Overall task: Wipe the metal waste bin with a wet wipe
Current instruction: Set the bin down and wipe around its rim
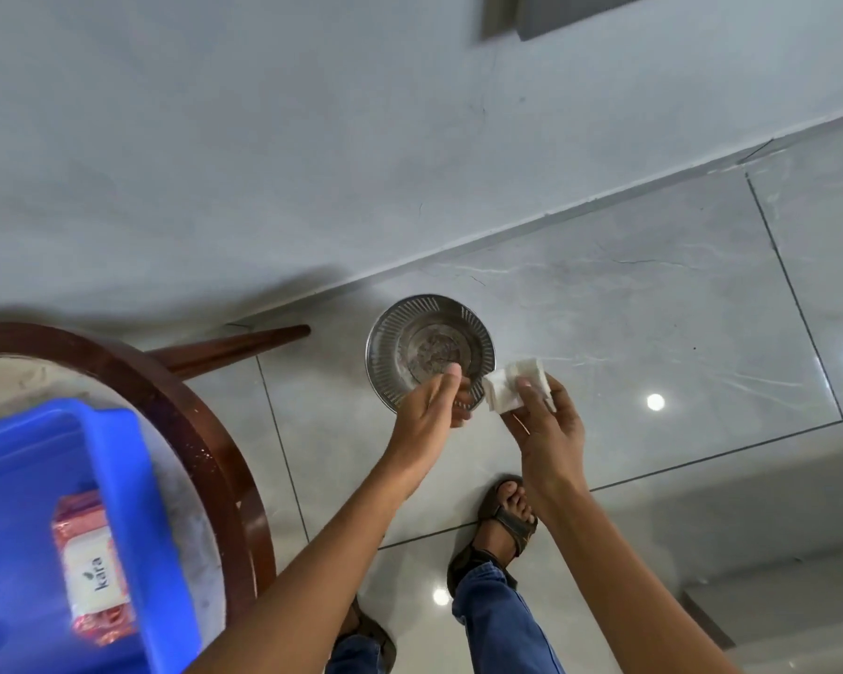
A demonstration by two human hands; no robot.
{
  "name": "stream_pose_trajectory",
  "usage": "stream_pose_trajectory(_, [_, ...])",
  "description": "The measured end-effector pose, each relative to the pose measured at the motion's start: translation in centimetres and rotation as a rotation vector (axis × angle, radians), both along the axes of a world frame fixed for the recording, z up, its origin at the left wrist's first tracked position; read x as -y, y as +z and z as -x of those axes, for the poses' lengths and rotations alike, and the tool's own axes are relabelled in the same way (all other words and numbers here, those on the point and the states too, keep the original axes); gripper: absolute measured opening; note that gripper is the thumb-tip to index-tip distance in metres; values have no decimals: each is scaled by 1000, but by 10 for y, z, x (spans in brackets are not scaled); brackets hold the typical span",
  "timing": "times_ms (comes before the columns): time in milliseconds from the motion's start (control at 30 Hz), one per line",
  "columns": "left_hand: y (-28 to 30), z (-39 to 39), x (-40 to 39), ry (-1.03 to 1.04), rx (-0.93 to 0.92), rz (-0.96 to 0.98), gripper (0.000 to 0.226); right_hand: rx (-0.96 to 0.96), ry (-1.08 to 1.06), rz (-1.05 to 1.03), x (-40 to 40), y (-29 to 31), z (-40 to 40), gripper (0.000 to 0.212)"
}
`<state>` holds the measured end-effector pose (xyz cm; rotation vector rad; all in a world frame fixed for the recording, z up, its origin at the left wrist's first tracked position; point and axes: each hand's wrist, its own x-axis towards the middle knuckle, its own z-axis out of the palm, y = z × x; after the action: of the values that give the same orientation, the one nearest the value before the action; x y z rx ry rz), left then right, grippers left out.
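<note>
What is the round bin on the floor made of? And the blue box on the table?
The bin looks like shiny metal, probably steel: it is silver-grey, gleams, and has slotted sides. The blue box looks like smooth plastic: bright even colour with a soft sheen and rounded edges.

both arms reach forward and down

the left hand (pixel 431 403) has its fingers curled loosely, with the thumb up and the palm turned to the right. the right hand (pixel 548 430) pinches with thumb and fingers. both forearms are bare and stretched out, the hands near each other.
</note>
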<state>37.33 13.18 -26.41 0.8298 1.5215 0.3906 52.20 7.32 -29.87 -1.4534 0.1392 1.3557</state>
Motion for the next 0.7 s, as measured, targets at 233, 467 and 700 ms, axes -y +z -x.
stream_pose_trajectory(233, [39,13,-6,310,361,137,24,237,221,-129,-22,41,36,19])
stream_pose_trajectory(467, [44,28,-16,454,390,203,18,374,326,-206,-15,49,60,20])
stream_pose_trajectory(700, [44,41,-12,427,330,189,21,383,455,-151,1,45,75,26])
